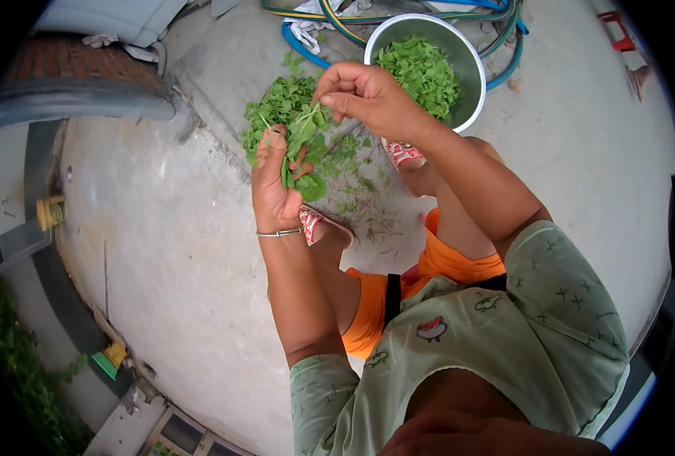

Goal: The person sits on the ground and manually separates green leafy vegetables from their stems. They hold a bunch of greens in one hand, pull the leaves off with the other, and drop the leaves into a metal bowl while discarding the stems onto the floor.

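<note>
My left hand (280, 171) holds leafy green stems (309, 145) between its thumb and fingers, with round leaves hanging over the fingertips. At the upper end of these stems is my right hand (360, 97), its thumb and fingertips pinched together on a stem. Behind the hands a heap of leafy greens (283, 97) lies on the concrete floor. To the right stands a round metal basin (474, 85), partly filled with picked green leaves (420, 74). Loose leaves and stem scraps (366, 199) are scattered on the floor between my feet.
Coiled striped and blue hoses (303, 48) lie behind the basin, beside crumpled white plastic (309, 25). My feet, in sandals with red-and-white straps (310, 223), flank the scraps. A grey pipe (86, 108) runs at the upper left. A red object (619, 34) lies at the far right.
</note>
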